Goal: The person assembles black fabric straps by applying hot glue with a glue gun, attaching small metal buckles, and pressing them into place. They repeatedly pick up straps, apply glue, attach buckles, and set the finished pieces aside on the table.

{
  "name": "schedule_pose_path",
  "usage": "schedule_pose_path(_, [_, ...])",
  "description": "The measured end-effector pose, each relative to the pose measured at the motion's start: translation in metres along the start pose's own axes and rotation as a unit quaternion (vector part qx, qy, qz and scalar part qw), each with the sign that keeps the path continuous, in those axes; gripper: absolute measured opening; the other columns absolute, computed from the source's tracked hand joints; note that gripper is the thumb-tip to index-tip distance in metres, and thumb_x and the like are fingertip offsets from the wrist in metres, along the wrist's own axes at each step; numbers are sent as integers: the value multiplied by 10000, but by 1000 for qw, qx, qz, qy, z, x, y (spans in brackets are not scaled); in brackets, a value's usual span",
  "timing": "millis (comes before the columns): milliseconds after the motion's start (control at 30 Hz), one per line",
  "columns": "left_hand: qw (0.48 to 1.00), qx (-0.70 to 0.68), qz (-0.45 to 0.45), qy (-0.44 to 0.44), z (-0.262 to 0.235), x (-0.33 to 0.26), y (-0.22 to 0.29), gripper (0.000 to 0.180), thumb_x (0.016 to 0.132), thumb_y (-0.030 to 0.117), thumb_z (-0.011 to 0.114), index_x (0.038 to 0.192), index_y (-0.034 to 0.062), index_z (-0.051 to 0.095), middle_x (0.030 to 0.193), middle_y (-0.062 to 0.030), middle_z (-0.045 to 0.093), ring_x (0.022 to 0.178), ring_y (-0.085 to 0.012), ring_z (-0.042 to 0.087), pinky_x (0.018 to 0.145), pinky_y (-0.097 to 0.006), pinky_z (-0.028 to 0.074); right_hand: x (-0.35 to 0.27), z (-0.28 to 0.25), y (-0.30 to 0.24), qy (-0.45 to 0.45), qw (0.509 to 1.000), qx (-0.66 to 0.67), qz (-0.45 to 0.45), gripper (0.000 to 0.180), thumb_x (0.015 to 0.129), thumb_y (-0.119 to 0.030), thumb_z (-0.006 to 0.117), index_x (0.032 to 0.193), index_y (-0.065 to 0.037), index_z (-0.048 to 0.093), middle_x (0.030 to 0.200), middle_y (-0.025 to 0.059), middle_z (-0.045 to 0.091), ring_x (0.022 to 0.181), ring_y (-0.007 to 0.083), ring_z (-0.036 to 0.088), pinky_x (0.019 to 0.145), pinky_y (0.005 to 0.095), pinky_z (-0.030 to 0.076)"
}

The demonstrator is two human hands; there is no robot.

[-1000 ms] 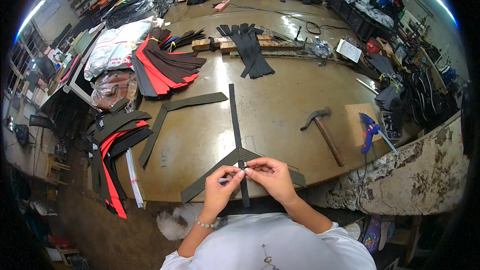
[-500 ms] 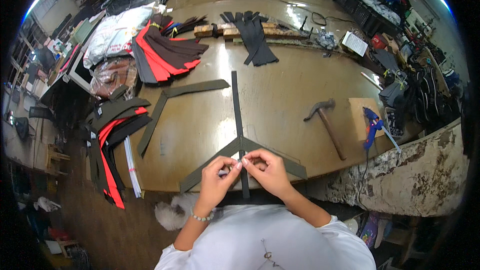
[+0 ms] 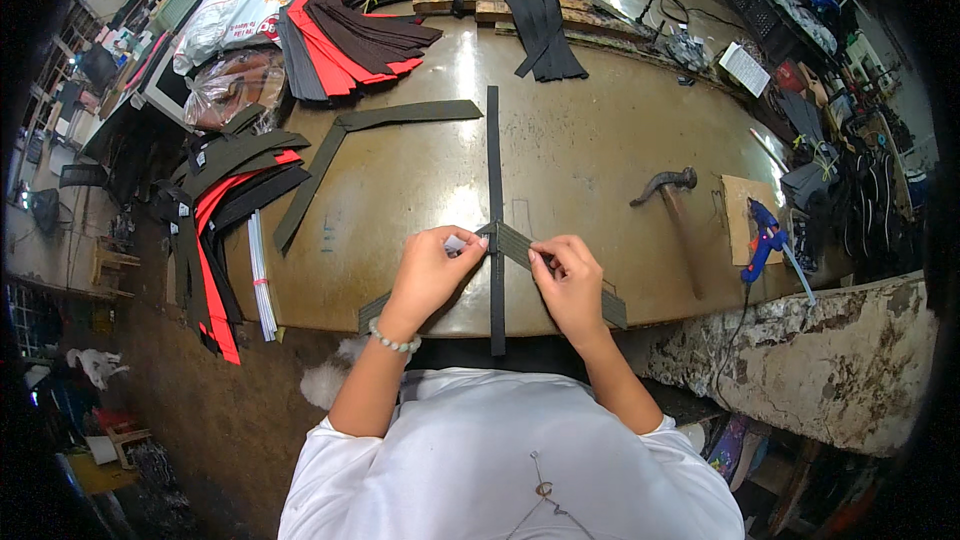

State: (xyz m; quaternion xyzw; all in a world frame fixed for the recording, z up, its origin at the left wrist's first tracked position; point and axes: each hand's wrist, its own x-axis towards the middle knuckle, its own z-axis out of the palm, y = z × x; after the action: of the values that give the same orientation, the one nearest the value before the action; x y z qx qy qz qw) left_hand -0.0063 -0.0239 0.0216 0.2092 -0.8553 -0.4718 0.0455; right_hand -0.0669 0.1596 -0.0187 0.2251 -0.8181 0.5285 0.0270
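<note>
Right hand (image 3: 568, 278) shifted rightward, fingers at angled strip (image 3: 514, 242), grip unclear, left fingers (image 3: 468, 258) holding half-hidden slip (image 3: 455, 243)

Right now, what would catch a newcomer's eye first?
Probably the red and dark strips fanned at the table's far left. Next come the blue glue gun at right and the hammer left of it. Near the centre, the right hand is over an angled dark strip.

Black strip (image 3: 494, 170) crossing dark chevron (image 3: 515, 243), white piece (image 3: 455, 243)
</note>
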Motion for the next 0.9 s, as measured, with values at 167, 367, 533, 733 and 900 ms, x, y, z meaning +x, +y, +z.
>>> schedule_pose_path(167, [998, 28, 43, 25, 8, 8, -4, 221, 808, 230, 733, 832, 10, 721, 599, -162, 628, 534, -226, 631, 535, -336, 488, 1, -3, 2, -5, 1000, 1, -8, 114, 790, -4, 708, 900, -13, 680, 846, 101, 614, 680, 203, 563, 603, 304, 464])
schedule_pose_path(367, [996, 31, 35, 72, 15, -2, 2, 171, 807, 235, 731, 922, 109, 739, 685, -119, 659, 588, -202, 644, 577, -343, 496, 1, 3, 6, 26, 999, 1, -37, 83, 808, -11, 718, 888, 0, 695, 821, 68, 611, 614, 105, 508, 521, 236, 400])
schedule_pose_path(533, [997, 56, -1, 58, 17, -5, 2, 154, 823, 243, 715, 934, 140, 742, 713, -76, 660, 613, -188, 629, 582, -327, 485, -4, -23, -17, -107, 989, -55, -85, 249, 773, -40, 741, 1012, -34, 675, 1006, 94, 589, 834, 211, 557, 740, 306, 477])
schedule_pose_path(733, [996, 56, 20, 66, 18, -3, -2, 184, 825, 253, 723, 971, 142, 739, 739, -78, 660, 613, -186, 605, 593, -322, 487, -32, -37, -39, -318, 929, -92, -168, 501, 752, -71, 728, 1226, -80, 566, 1176, 144, 487, 1067, 343, 500, 941, 414, 432])
schedule_pose_path(900, [994, -67, 40, 78, 18, -2, -12, 191, 847, 227, 711, 1016, 142, 738, 759, -89, 668, 630, -191, 615, 612, -316, 491, -26, -12, -24, -251, 945, -73, -196, 422, 753, -43, 720, 1160, -56, 608, 1054, 129, 506, 945, 301, 531, 827, 381, 473])
